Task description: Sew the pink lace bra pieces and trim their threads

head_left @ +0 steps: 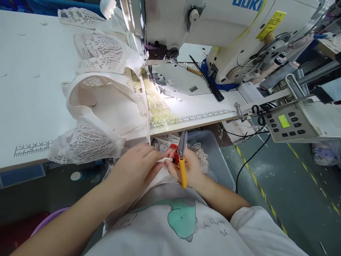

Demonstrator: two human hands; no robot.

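My left hand (135,165) is closed, pinching a narrow white strap (165,160) just below the table's front edge. My right hand (190,167) has a pair of scissors (182,144) tucked in it, blades pointing up, with one red and one orange handle. Its thumb and fingertips also pinch the strap, close to the left fingertips. White lace bras (90,138) lie on the table left of the needle, and one hangs slightly over the edge near my left hand. How the strap joins them is hidden behind my hand.
A sewing machine (181,21) stands over the table, its lamp (108,8) at upper left. Tweezers or a similar black tool (210,83) lie on its bed. Below the edge is a grey bin (225,167) of straps. A control panel (291,122) sits at right.
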